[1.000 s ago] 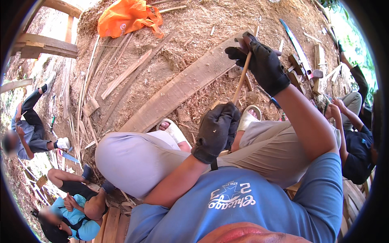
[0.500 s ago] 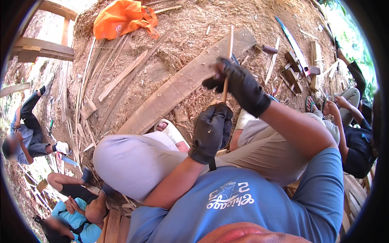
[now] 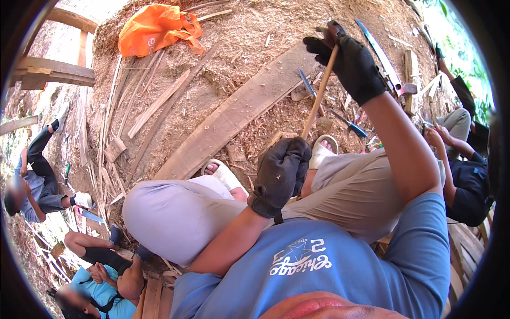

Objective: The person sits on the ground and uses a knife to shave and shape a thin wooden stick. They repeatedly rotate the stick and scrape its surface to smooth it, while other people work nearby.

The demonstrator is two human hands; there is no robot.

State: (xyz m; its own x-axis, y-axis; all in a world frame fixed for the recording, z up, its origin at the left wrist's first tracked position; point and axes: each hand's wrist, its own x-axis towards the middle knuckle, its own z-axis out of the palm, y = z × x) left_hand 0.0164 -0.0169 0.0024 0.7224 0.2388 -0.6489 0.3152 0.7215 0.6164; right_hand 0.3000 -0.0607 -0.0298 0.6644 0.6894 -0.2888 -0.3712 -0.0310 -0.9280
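The blue shirt [image 3: 361, 271] shows white lettering [image 3: 304, 266]; the orange bag [image 3: 154, 29], far left, a pale mark [image 3: 151, 42]. The left hand [image 3: 281, 173] has its grip closed around the near end of the wooden stick [image 3: 321, 90], apparently for steadiness; the right hand [image 3: 361, 66] touches its far end, grip impossible to tell.
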